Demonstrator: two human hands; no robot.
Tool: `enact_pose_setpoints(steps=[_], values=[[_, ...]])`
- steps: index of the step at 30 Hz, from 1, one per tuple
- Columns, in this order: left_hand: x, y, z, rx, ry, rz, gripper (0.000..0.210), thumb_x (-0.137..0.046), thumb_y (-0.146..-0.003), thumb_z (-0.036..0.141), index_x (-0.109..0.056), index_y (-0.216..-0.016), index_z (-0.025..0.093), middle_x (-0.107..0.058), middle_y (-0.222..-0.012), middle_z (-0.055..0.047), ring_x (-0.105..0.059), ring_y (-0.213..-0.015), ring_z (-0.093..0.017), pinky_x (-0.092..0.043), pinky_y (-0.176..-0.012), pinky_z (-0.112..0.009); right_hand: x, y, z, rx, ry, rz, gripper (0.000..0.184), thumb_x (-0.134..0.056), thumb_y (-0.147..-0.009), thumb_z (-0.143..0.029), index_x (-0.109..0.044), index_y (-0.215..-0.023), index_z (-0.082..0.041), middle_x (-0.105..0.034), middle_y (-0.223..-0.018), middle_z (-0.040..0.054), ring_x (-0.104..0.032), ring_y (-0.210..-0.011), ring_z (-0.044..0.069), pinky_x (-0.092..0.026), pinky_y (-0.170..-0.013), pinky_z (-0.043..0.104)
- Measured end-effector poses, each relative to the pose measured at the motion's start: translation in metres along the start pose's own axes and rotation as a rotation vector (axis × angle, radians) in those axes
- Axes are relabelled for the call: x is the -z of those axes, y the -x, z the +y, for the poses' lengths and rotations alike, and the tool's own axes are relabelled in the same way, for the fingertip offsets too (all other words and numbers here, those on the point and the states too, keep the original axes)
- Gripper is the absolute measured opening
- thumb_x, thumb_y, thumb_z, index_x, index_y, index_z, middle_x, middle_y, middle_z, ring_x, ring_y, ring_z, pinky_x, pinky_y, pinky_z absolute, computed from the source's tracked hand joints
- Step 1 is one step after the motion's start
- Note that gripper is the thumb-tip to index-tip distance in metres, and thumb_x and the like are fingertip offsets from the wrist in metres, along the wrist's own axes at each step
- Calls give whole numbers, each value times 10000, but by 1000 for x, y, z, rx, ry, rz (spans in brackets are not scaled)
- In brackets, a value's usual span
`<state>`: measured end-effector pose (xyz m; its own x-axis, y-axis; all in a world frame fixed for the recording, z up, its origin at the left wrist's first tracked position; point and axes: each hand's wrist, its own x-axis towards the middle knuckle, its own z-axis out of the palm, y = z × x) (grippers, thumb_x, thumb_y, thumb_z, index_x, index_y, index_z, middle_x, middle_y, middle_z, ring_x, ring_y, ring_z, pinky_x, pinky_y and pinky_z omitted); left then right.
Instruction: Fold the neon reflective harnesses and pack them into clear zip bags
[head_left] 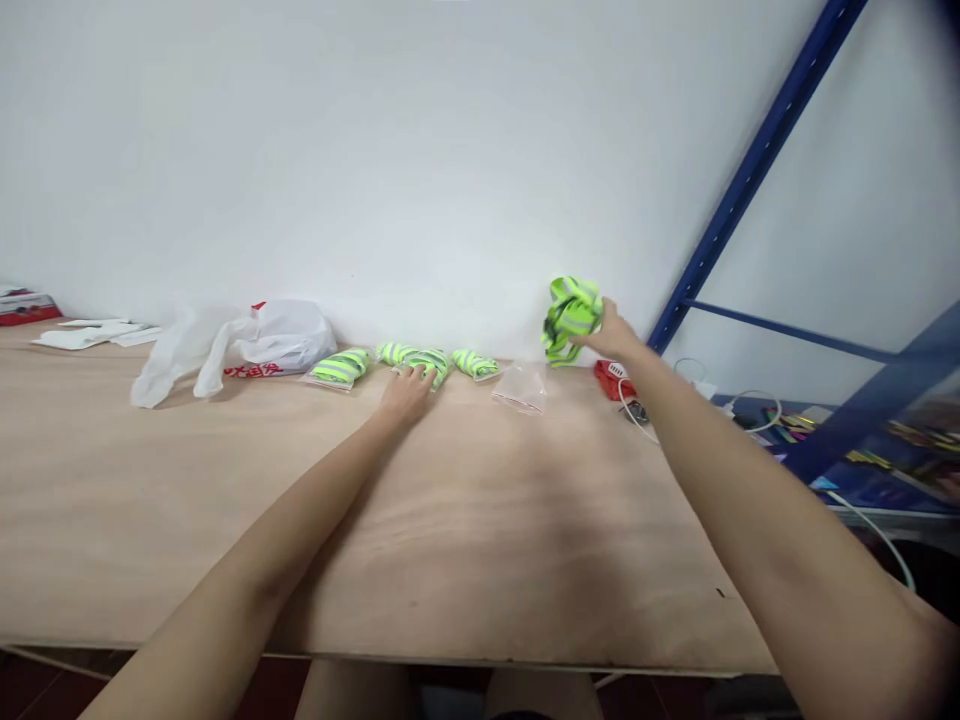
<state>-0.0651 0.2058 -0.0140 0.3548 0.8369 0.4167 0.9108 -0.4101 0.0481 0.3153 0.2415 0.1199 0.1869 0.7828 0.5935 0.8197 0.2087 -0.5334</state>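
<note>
My right hand [611,335] is closed on a loose bunch of neon-green reflective strap [574,318] with grey stripes, lifted above the table near the wall; loops hang down from it. Farther left, my left hand [409,393] has its fingers curled over a folded reflective strap bundle [429,364] on the table. Another green bundle [394,352] lies just behind that hand. Two more folded bundles sit on either side, one in a clear bag [339,368] to the left and one [474,364] to the right. A flat clear plastic bag [521,388] lies between my hands.
Against the wall at left stands a white plastic shopping bag [289,340] with red print. White papers [94,333] and a red box [28,307] are farther left. A red item [615,380] and a white cable lie near the blue metal frame [750,160] on the right.
</note>
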Motion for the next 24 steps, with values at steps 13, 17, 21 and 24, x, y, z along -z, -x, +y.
enact_pose_setpoints(steps=[13,17,21,24], values=[[4,-34,-22,-46,-230,-103,294,-401,-916,47,-653,-1054,106,-651,-1111,-224,-594,-1078,-328,-435,-886,-421,-87,161,-8,258,368,-611,444,-502,-978,-411,-578,-1360,-198,-496,-1498,188,-476,-1365,355,-400,-1057,563],[16,-29,-13,-98,-253,-154,267,-442,-880,44,-664,-985,149,-673,-1035,-157,-635,-971,-274,-465,-826,-363,-97,162,-19,475,217,-640,405,-520,-962,-454,-615,-1314,-277,-635,-1373,97,-583,-1238,298,-437,-1023,482],[28,0,1,-181,-235,-195,218,-473,-868,76,-654,-929,181,-670,-993,-121,-644,-924,-260,-471,-787,-339,-104,112,0,492,107,-479,385,-428,-996,-351,-618,-1318,-262,-664,-1334,65,-604,-1217,239,-454,-1020,387],[35,32,14,-202,-182,-254,207,-470,-869,93,-639,-919,202,-664,-940,-95,-644,-858,-251,-455,-741,-322,-111,59,35,394,265,-344,407,-428,-963,-216,-621,-1322,-218,-586,-1428,121,-513,-1330,287,-392,-1078,482]])
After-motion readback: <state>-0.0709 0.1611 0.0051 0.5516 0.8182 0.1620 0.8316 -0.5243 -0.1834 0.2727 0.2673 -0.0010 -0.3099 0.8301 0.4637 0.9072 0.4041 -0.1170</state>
